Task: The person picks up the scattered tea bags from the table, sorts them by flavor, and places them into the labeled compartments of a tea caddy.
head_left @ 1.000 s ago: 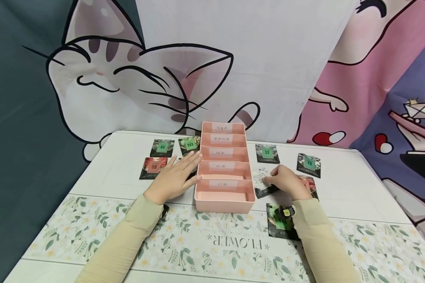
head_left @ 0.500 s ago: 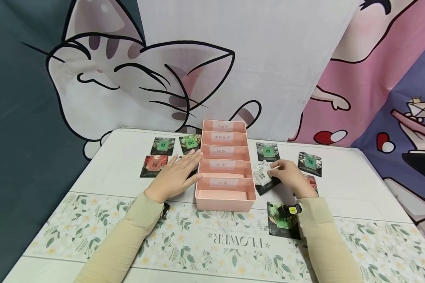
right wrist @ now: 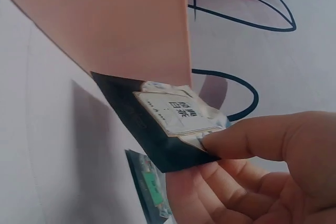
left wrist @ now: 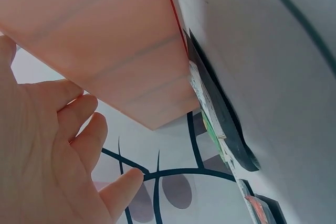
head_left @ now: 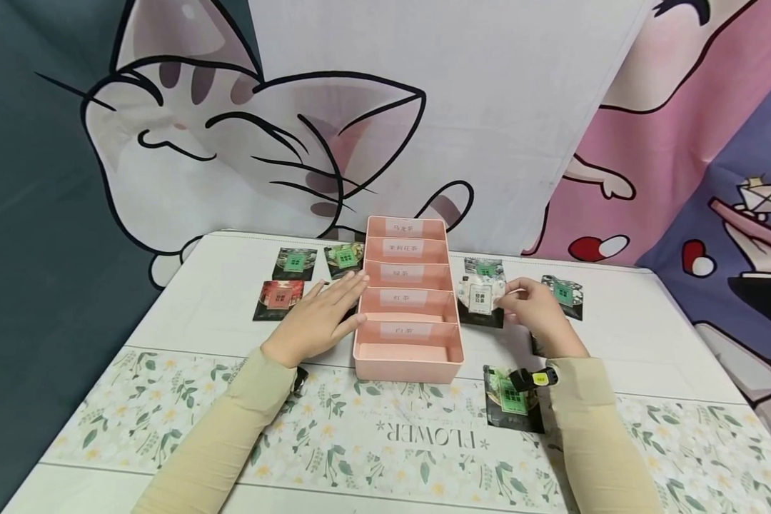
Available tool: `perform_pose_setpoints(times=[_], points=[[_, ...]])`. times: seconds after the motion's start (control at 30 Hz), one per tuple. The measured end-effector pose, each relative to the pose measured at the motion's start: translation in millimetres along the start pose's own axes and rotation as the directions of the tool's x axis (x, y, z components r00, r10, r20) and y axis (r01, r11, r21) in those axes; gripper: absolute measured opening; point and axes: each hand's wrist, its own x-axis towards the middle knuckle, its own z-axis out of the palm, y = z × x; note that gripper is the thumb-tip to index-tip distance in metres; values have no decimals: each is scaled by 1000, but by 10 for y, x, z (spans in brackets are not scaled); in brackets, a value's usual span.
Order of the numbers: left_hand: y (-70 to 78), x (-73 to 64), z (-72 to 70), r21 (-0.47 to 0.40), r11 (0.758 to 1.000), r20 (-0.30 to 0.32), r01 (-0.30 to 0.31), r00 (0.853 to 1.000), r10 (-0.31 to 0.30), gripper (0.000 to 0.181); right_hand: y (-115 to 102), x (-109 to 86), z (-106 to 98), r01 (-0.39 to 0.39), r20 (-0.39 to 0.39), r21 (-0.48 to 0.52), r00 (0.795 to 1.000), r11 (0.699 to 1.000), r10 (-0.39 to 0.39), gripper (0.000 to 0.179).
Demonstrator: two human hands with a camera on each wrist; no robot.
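Observation:
A pink box [head_left: 407, 372] with labelled compartments in a row stands mid-table. My left hand [head_left: 315, 321] lies against its left side, fingers extended; the left wrist view shows fingertips along the wall of the pink box [left wrist: 105, 35]. To the right of the box, my right hand [head_left: 540, 314] pinches a black-and-white tea sachet [head_left: 481, 298] by its right edge. In the right wrist view, the thumb is on the front of the tea sachet [right wrist: 173, 114] and fingers are behind it. It is raised off the table, label facing up.
Left of the box lie two green-labelled sachets [head_left: 294, 264] and a red-labelled one [head_left: 279, 300]; another is mostly under my left hand. On the right are green-labelled sachets [head_left: 567, 295], one in front [head_left: 512, 397], one partly behind the held sachet [head_left: 485, 266].
My right hand has picked the white-labelled tea sachet up from the table and turned it upright, shifting slightly right and back. The left hand stays at the box.

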Motion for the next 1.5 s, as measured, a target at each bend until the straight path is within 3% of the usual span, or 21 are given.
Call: perform_pose_setpoints(times=[0.33,0.57,0.77,1.07,1.5], points=[[17,-4,-12,4,1000,-4,-10,1000,10,65,-91,-90,-75,74,-81,108,995,991,-65,29],[14,-1,-8,12,1000,-9,-11,1000,12,64,-194,-135,-59,178,-201,229,971,957,-132,19],[7,-3,-2,2,1000,-5,-15,1000,15,64,-290,-203,-12,231,-220,250,959,940,-178,16],[6,2,1,-2,1000,-6,-16,1000,16,64,-455,-352,85,303,-184,246,947,921,-263,16],[6,2,5,2,1000,-3,-12,1000,12,64,-564,-465,343,316,-9,275,945,908,-327,13]])
